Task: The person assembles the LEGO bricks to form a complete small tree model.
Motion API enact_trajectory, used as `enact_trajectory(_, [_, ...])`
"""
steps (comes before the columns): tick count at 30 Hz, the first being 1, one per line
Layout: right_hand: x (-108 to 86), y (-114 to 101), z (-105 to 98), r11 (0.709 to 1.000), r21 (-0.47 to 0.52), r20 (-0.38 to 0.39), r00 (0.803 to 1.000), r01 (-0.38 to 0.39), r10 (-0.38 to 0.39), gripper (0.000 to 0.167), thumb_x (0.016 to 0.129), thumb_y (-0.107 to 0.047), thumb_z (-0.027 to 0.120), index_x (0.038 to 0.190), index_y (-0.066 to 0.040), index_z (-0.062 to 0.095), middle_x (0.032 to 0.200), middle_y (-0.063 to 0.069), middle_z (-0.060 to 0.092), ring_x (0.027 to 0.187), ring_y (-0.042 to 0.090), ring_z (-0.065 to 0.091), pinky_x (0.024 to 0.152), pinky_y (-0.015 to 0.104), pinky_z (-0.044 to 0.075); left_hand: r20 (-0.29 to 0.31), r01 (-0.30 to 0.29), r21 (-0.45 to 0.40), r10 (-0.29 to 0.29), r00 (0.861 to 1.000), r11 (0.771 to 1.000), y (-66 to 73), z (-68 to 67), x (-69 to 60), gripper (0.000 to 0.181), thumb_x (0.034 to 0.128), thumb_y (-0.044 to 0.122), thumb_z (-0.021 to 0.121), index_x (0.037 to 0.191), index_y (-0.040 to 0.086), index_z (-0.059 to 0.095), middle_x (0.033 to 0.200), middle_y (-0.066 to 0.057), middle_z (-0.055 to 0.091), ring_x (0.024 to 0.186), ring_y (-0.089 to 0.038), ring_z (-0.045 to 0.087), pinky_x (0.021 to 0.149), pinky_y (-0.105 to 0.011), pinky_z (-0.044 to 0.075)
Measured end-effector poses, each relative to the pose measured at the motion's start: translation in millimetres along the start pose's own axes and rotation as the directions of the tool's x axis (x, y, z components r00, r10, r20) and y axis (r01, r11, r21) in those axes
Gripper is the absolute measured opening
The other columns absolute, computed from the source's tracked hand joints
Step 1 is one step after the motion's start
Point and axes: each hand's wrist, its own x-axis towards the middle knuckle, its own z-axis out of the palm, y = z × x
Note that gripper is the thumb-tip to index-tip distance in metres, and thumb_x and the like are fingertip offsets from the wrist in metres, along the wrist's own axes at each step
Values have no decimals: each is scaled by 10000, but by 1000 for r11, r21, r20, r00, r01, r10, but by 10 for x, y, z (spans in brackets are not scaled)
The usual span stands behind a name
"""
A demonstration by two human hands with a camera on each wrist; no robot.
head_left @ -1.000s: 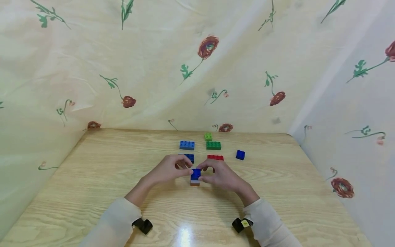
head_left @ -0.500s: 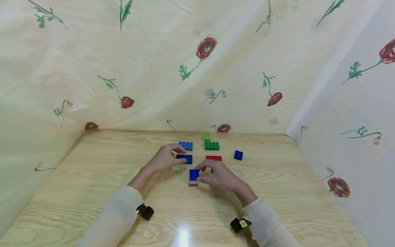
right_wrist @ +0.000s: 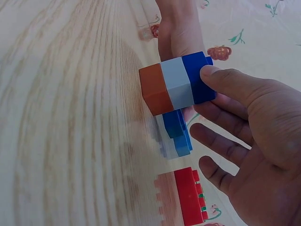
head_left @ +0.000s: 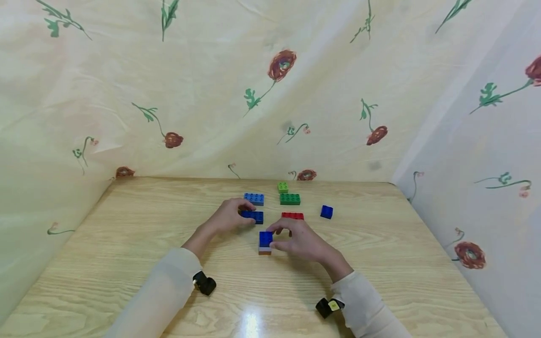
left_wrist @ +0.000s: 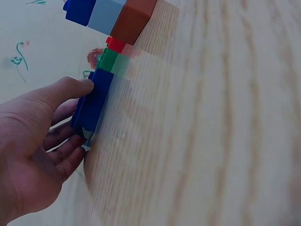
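A stack of three bricks stands upright on the wooden table: orange-brown (right_wrist: 155, 92) at the bottom, pale grey-blue (right_wrist: 178, 84) in the middle, dark blue (head_left: 266, 239) on top. My right hand (head_left: 301, 239) pinches the top blue brick between thumb and fingers. Behind and left of the stack lies a long dark blue brick (head_left: 254, 217). My left hand (head_left: 226, 218) grips that brick, its thumb on the near side (left_wrist: 99, 101) and its fingers round the far side and end.
Behind the long dark blue brick lies a lighter blue one (head_left: 254, 199). Farther right are a red brick (head_left: 292, 216), a green one (head_left: 289, 199) and a small lime one (head_left: 282, 188). A small blue brick (head_left: 327, 211) sits at the right. Flowered cloth (head_left: 203, 94) hangs behind the table.
My left hand has left the stack, moved back and left, and taken hold of the long dark blue brick. The right hand has stayed at the stack.
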Motion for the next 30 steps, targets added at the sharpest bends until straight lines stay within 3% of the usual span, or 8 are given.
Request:
enact_trajectory(15, [12, 22, 10, 1000, -3, 4, 1000, 9, -9, 310, 942, -270, 772, 1239, -196, 717, 1167, -73, 716, 1095, 169, 638, 924, 410, 550, -8, -7, 23, 7, 1000, 1000, 30, -22, -47, 329, 910, 249, 802, 1215, 149, 730, 1259, -62, 700, 1167, -250, 637, 1027, -467, 536])
enact_trajectory(30, [-16, -28, 42, 1000, -5, -9, 1000, -2, 2, 316, 946, -262, 767, 1249, -184, 717, 1183, -56, 719, 1107, 195, 645, 935, 441, 560, -75, -115, -88, 108, 991, 990, 144, -157, -381, 311, 893, 251, 824, 1182, 163, 750, 1185, -24, 734, 1107, -209, 650, 963, -421, 563])
